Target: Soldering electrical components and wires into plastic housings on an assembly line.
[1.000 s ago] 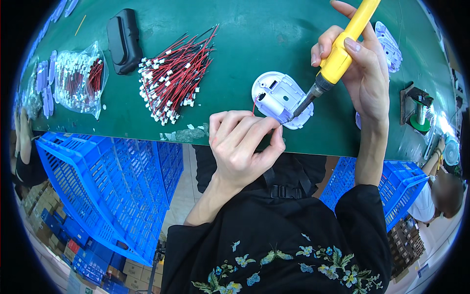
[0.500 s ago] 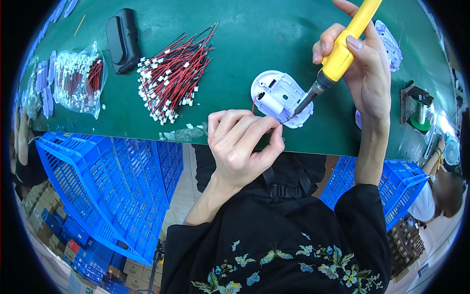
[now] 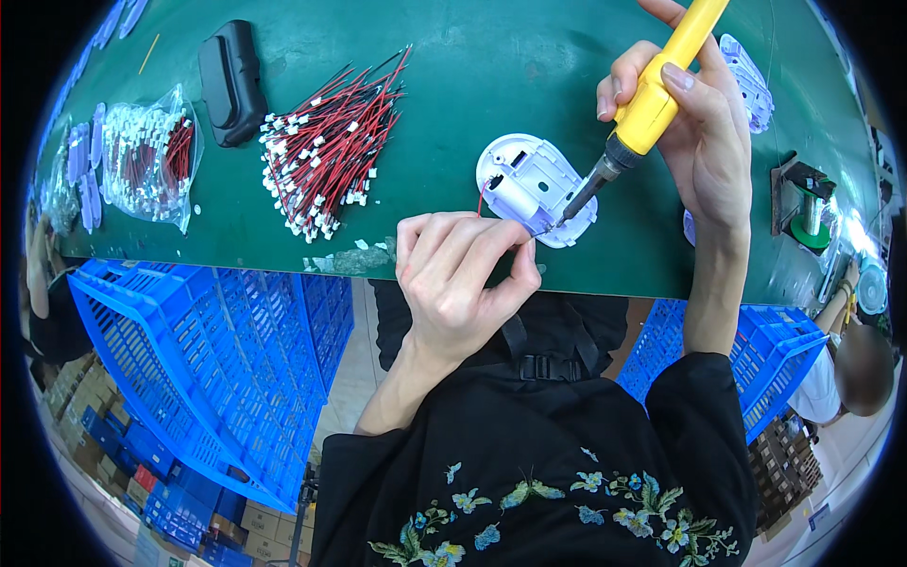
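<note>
Just beyond our left fingertips lies the white oval housing (image 3: 529, 195), flat on the table edge with its hollow inner side up. A red wire (image 3: 481, 200) rises from its left end toward our left knuckles. Our left hand (image 3: 458, 269) pinches a thin dark lead (image 3: 539, 234) between thumb and index fingertips, the other fingers curled; they hide its far end. Our right hand (image 3: 704, 137) grasps a yellow-handled soldering iron (image 3: 650, 111), its tip slanting down to the housing's near edge, just beside the left fingertips. We cannot tell whether tip and lead touch.

Compared with 0.5 s ago, housing, table goods and both hands all sit slightly farther left in view, much as if our head has turned a little. Grips and tip position stay nearly the same, so we judge that the work is holding at that 1 spot.

Left of the left fingers spreads a pile of red-and-black connector leads (image 3: 331, 151); beyond it are a black case (image 3: 232, 83) and a clear bag of connector leads (image 3: 146, 156). Right of the right fingers, another white shell (image 3: 746, 85) lies near, and a green spool (image 3: 810, 227) stands nearer us on the green table (image 3: 453, 104).
</note>
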